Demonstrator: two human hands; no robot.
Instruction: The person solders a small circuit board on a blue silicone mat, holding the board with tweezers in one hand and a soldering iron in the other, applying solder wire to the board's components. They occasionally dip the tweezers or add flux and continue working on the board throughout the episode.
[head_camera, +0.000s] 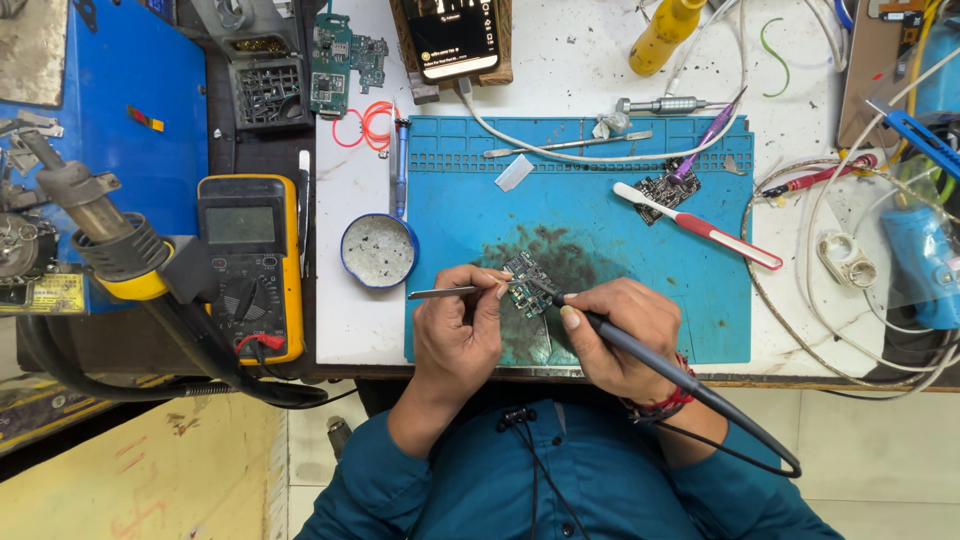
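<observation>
1. Teal sleeves (480, 480), nearest the camera, are seen at the lower edge; both forearms are extended over the blue work mat (640, 170).
2. At far left, a hot-air nozzle (95, 225) is held in its stand, and a yellow multimeter (250, 265) is laid just beside it.
3. A round tin (378, 250) is placed at the mat's left edge, near the left hand.
4. The left hand (455, 330) is closed around metal tweezers (450, 292), whose handle end projects leftward.
5. A small green circuit board (525, 283) is set on the darkened patch of the mat, between the two hands, and appears to be touched by the tweezer tips.
6. The right hand (620, 340) is gripped around a soldering iron (600, 325), with the tip brought onto the board.
7. A red-and-white toothbrush (700, 225) and a second small board (665, 187) are laid further right, well apart from the work.
8. Risk, by judgement: the board could be shifted or a neighbouring part bridged if the tweezers slip, since nothing else is seen to hold it down.
9. Risk, by judgement: the iron's trailing cable (740, 450) could be snagged at the bench edge, so that the tip is dragged across the board.
</observation>
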